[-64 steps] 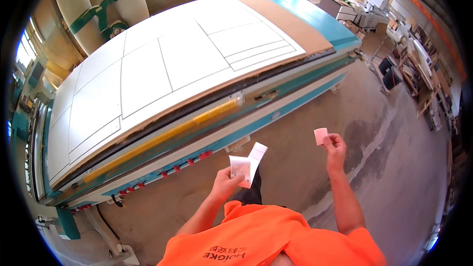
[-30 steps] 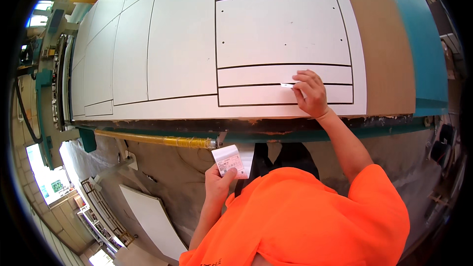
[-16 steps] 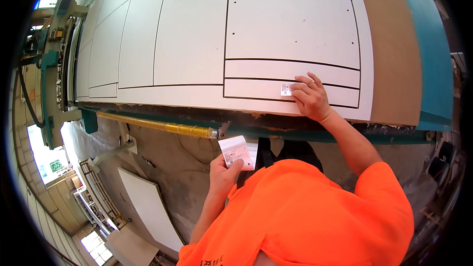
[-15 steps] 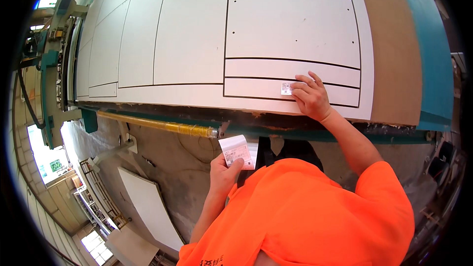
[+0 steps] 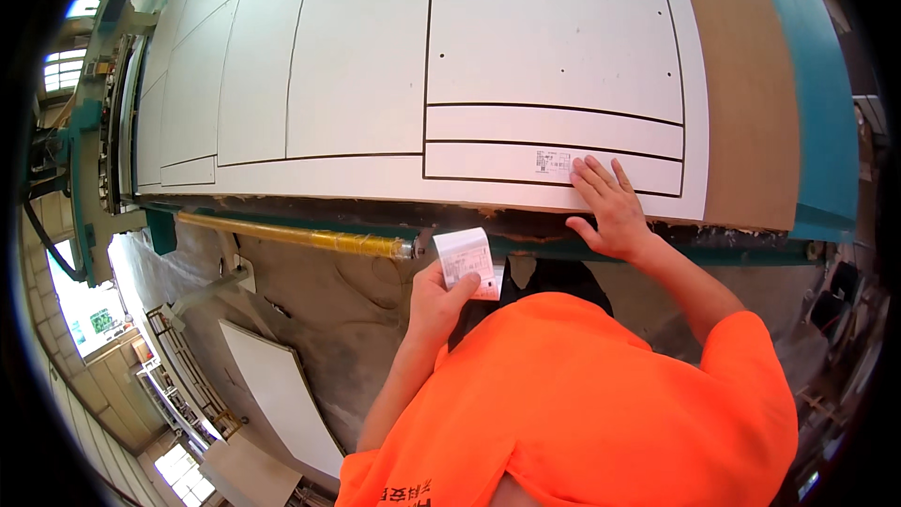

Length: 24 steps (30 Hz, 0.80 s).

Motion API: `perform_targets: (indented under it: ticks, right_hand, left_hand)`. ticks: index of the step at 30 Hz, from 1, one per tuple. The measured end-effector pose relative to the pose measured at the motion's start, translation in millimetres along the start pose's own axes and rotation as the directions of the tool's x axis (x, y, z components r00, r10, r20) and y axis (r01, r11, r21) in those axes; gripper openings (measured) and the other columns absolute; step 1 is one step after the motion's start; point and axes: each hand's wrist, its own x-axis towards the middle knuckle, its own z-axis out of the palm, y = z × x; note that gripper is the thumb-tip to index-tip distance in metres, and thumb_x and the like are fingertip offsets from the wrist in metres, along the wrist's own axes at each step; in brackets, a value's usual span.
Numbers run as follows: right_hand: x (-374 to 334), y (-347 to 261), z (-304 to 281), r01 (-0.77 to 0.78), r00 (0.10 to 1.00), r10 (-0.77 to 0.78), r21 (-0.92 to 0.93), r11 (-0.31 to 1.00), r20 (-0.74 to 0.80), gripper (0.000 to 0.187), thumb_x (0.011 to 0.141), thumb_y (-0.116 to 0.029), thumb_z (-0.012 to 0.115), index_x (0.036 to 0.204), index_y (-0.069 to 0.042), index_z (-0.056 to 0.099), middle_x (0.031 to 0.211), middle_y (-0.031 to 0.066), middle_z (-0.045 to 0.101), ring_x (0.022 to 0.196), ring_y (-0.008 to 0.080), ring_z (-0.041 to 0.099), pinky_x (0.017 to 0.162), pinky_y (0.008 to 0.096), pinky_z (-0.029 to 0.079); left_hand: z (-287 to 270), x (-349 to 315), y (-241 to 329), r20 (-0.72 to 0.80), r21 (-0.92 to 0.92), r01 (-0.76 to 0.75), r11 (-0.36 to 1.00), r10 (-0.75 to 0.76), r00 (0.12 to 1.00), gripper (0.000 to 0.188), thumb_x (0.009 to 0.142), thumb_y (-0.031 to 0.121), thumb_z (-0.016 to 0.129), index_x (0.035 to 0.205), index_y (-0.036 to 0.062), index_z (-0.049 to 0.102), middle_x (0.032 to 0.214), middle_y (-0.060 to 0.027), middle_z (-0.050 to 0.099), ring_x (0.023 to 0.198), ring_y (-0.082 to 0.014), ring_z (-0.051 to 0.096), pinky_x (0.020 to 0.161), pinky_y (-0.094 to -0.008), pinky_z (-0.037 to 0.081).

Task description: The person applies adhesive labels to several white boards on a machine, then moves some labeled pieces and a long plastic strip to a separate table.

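Printed label (image 5: 552, 161) on the near white panel strip (image 5: 479, 161)
Right hand (image 5: 612, 211), fingers spread, at its right end; left hand (image 5: 441, 299) pinching a folded label sheet (image 5: 464, 256).

On my feed I count one left hand (image 5: 436, 305), one right hand (image 5: 618, 221), one orange shirt (image 5: 591, 394), one white sheet (image 5: 361, 56), one label (image 5: 552, 161) on it, one paper strip (image 5: 464, 255) and one yellow pole (image 5: 300, 237)

Right hand (image 5: 616, 215) apparently touches the white label (image 5: 553, 161)
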Motion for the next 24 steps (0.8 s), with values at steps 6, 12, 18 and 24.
perform_targets:
  ticks: [6,12,18,24]
  right_hand:
    - [21,-83,-21,0.226,0.958,-0.055,0.619,0.752,-0.283,0.034,0.069,-0.015,0.072,0.101,-0.005,0.061,0.107,0.0102,0.058,0.103,0.0279,0.053,0.086,0.0374,0.044]
    - [30,-105,-34,0.361,0.916,-0.186,0.528,0.769,-0.354,0.035,0.064,-0.012,0.075,0.096,-0.010,0.065,0.098,0.0033,0.064,0.097,0.0241,0.055,0.083,0.0353,0.043]
    - [20,-91,-22,0.206,0.969,-0.025,0.741,0.639,-0.247,0.019,0.068,-0.007,0.072,0.087,-0.007,0.068,0.081,0.0053,0.065,0.080,0.0187,0.060,0.070,0.0306,0.047]
    - [19,-74,-15,-0.170,0.985,0.073,0.949,0.267,0.156,0.010,0.076,-0.006,0.067,0.085,-0.003,0.068,0.078,0.0047,0.065,0.071,0.0116,0.060,0.064,0.0235,0.048]
  left_hand:
    - [2,15,11,0.082,-0.076,0.055,0.996,-0.048,0.995,0.022,0.083,0.007,0.060,0.102,-0.0041,0.059,0.095,-0.0074,0.064,0.084,-0.0116,0.060,0.076,-0.0264,0.048]
    - [4,14,9,0.289,-0.386,0.147,0.911,-0.032,0.957,0.027,0.087,0.018,0.061,0.102,-0.0041,0.058,0.097,-0.0064,0.062,0.087,-0.0119,0.059,0.078,-0.0252,0.046]
    - [13,8,-5,0.264,0.012,0.016,1.000,-0.018,0.964,0.022,0.085,0.010,0.060,0.105,-0.0003,0.059,0.091,-0.0019,0.063,0.080,-0.0071,0.057,0.072,-0.0237,0.048]
    - [20,4,-3,0.257,0.146,0.076,0.986,-0.112,0.960,0.025,0.082,0.006,0.057,0.106,-0.0009,0.059,0.089,-0.0028,0.063,0.080,-0.0081,0.058,0.071,-0.0242,0.048]
